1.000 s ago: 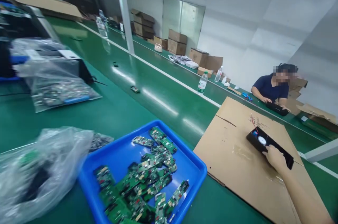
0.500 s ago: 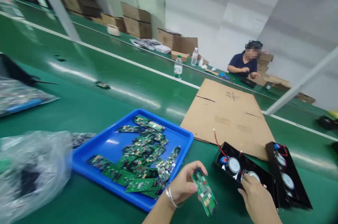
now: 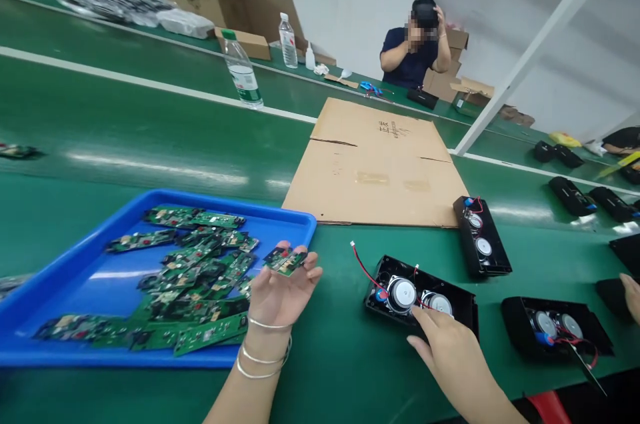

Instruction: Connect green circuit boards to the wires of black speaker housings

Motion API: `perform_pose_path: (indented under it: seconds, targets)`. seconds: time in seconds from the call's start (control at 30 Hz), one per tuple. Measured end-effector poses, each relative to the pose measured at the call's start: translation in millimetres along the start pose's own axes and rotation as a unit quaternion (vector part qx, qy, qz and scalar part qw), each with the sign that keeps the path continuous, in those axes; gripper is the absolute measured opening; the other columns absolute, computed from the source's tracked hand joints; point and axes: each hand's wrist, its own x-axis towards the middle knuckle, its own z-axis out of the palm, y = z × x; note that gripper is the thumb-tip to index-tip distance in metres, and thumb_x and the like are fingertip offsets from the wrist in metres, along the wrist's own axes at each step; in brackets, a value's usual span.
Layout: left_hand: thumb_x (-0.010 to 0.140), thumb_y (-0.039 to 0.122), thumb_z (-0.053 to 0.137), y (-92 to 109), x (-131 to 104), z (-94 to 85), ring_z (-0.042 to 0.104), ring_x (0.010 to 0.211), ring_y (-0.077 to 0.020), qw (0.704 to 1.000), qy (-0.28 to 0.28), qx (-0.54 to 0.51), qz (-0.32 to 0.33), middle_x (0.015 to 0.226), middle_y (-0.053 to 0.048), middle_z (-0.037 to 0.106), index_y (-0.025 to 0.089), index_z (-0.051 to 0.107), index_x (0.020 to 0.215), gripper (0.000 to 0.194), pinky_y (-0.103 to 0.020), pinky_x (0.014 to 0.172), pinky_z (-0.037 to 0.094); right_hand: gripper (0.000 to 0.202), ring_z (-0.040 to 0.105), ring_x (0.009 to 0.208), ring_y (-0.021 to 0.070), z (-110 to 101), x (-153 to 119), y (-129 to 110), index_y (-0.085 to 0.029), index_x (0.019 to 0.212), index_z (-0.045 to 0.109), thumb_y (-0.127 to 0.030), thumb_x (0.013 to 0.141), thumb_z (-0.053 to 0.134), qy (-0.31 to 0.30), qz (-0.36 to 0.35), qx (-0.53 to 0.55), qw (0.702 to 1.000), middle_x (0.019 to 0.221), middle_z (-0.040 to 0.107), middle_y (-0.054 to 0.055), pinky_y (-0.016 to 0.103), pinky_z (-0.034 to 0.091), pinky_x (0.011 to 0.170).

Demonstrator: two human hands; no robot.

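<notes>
On green desk (image 3: 125,137), your left hand (image 3: 281,291) palm up, fingers closed lightly on small circuit board (image 3: 285,260), just beside blue tray (image 3: 75,291) of boards. Your right hand (image 3: 445,344) rests on open black speaker housing (image 3: 420,297), fingers loosely spread, gripping nothing.
</notes>
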Motion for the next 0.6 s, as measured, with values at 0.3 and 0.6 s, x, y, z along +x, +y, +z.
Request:
perform_pose_path:
  seconds: [0.3,0.6]
  targets:
    - [0.056,0.031,0.080,-6.3,-4.4,-0.7,0.066,0.076,-0.0203,0.988,0.012,0.154,-0.004,0.073,0.000,0.070,0.021,0.067,0.083,0.031,-0.031,0.070,0.053,0.038,0.058,0.083,0.0196,22.2,82.5,-61.1,-0.020,0.123,0.041,-0.023,0.086,0.046,0.148,0.028,0.342,0.928,0.086,0.061,0.005,0.040,0.050,0.080]
    - [0.061,0.034,0.077,-10.2,-29.6,22.8,0.067,0.082,-0.0264,0.945,0.010,0.319,0.066,0.092,-0.009,0.072,0.020,0.069,0.093,0.036,-0.038,0.080,0.051,0.018,0.058,0.060,0.0113,-6.5,88.7,-51.4,-0.021,0.091,0.065,-0.026,0.089,0.048,0.117,0.002,0.489,0.865,0.072,0.061,0.002,0.023,0.051,0.057]
